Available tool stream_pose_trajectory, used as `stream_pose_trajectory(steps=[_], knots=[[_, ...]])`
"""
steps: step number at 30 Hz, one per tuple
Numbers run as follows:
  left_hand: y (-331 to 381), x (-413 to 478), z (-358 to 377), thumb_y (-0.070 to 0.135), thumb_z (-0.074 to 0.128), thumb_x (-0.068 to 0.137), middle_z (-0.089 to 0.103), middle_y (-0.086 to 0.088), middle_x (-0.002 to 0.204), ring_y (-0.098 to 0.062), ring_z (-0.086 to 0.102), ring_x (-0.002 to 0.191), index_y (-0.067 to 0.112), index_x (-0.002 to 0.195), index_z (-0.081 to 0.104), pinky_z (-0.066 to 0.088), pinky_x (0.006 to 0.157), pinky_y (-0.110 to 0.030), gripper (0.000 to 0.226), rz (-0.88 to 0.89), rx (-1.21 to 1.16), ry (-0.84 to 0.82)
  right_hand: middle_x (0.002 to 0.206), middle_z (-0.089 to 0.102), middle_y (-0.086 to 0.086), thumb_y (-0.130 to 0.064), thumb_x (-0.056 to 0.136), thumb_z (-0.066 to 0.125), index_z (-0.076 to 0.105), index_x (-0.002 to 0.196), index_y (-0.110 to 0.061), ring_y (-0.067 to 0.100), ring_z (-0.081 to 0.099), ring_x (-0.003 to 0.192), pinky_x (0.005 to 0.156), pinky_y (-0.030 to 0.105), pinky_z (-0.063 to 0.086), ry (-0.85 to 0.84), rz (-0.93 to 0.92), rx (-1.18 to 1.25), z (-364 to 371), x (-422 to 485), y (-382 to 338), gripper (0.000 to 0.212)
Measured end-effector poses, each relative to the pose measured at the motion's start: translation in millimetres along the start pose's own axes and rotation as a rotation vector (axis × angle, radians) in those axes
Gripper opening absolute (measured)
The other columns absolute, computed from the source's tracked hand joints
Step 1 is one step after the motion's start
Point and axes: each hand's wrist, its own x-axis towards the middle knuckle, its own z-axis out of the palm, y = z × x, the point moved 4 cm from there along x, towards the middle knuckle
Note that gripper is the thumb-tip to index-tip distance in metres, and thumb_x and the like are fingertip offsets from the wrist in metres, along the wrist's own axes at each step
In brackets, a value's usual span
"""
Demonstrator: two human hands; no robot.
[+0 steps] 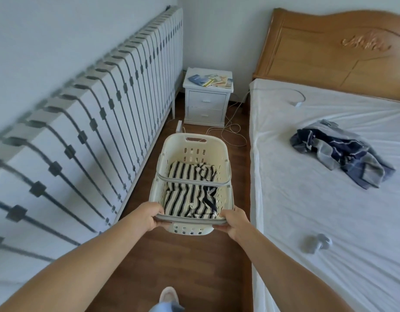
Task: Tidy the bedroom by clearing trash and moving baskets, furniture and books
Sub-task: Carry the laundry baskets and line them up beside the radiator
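Note:
A cream plastic laundry basket (195, 149) with a grey handle sits in the aisle between the radiator and the bed, over the wooden floor. Striped black-and-white clothing (185, 199) lies inside it. My left hand (147, 216) grips the near rim at the left corner and my right hand (234, 222) grips it at the right corner. Beyond it stands a white nightstand (205, 109) with several books (211, 80) spread on top.
A long white radiator (86, 122) lines the left wall. The bed (329, 199) on the right carries a blue-grey crumpled garment (338, 152), rolled socks (316, 243) and a charger cable (298, 102). White cables (228, 134) and a power strip lie on the floor by the nightstand.

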Motion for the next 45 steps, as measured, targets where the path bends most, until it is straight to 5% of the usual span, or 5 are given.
stream_pose_trajectory(steps=[15, 18, 25, 30, 45], knots=[[96, 69, 39, -0.016, 0.037, 0.09, 0.042, -0.03, 0.118, -0.05, 0.059, 0.101, -0.003, 0.136, 0.035, 0.051, 0.035, -0.045, 0.048, -0.048, 0.117, -0.054, 0.109, 0.053, 0.017, 0.013, 0.085, 0.053, 0.049, 0.125, -0.003, 0.035, 0.063, 0.09, 0.072, 0.05, 0.059, 0.099, 0.038, 0.025, 29, 77, -75, 0.044], [123, 84, 57, -0.016, 0.036, 0.091, 0.041, -0.034, 0.129, -0.051, 0.057, 0.106, -0.003, 0.133, 0.036, 0.05, 0.033, -0.044, 0.044, -0.051, 0.114, -0.049, 0.099, 0.052, 0.015, 0.013, 0.086, 0.052, 0.054, 0.103, -0.001, 0.031, 0.06, 0.085, 0.075, 0.05, 0.058, 0.077, 0.03, 0.005, 31, 105, -106, 0.022], [192, 127, 117, -0.016, 0.037, 0.09, 0.038, -0.035, 0.136, -0.053, 0.05, 0.116, -0.005, 0.134, 0.038, 0.058, 0.061, -0.045, 0.045, -0.082, 0.019, -0.023, 0.112, 0.053, 0.016, 0.013, 0.085, 0.053, 0.045, 0.134, -0.004, 0.031, 0.062, 0.087, 0.066, 0.046, 0.06, 0.048, 0.019, -0.045, 29, 181, -193, 0.053], [236, 159, 162, -0.018, 0.039, 0.089, 0.036, -0.033, 0.139, -0.056, 0.044, 0.121, -0.007, 0.133, 0.039, 0.048, 0.096, -0.049, 0.045, -0.096, -0.09, -0.033, 0.116, 0.054, 0.019, 0.013, 0.085, 0.053, 0.054, 0.112, -0.002, 0.035, 0.064, 0.092, 0.065, 0.045, 0.06, 0.016, 0.01, -0.097, 21, 231, -259, 0.03], [355, 263, 179, -0.019, 0.04, 0.088, 0.035, -0.037, 0.14, -0.054, 0.041, 0.125, -0.005, 0.132, 0.041, 0.05, 0.094, -0.049, 0.046, -0.194, -0.225, 0.079, 0.099, 0.052, 0.011, 0.014, 0.086, 0.051, 0.046, 0.132, -0.002, 0.028, 0.062, 0.079, 0.072, 0.046, 0.059, -0.047, 0.075, -0.228, 106, 364, -369, 0.049]])
